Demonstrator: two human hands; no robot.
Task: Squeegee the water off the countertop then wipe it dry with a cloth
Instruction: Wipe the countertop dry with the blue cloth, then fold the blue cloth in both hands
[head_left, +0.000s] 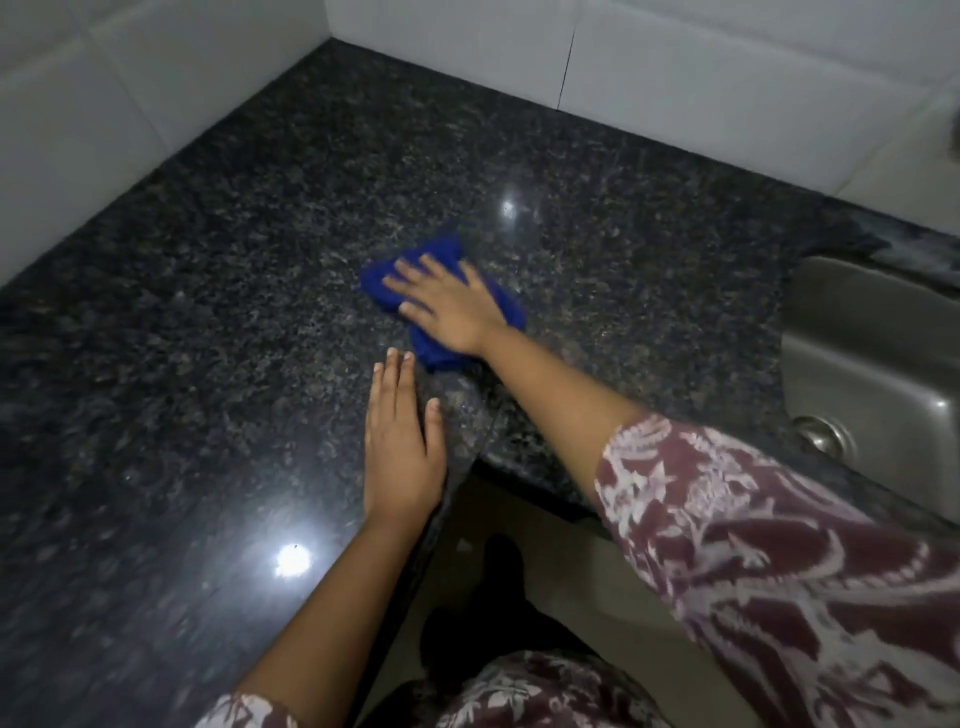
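Observation:
A crumpled blue cloth (434, 348) lies on the dark speckled granite countertop (260, 249), near its inner corner. My right hand (447, 301) presses flat on top of the cloth with fingers spread, covering most of it; the hand and cloth look motion-blurred. My left hand (402, 441) rests palm down on the counter close to its front edge, just below the cloth, holding nothing. No squeegee is in view.
White tiled walls (675, 62) meet the counter at the back and left. A steel sink (872, 353) with a drain is set into the counter at the right. The counter's front edge runs beside my left hand, with floor below.

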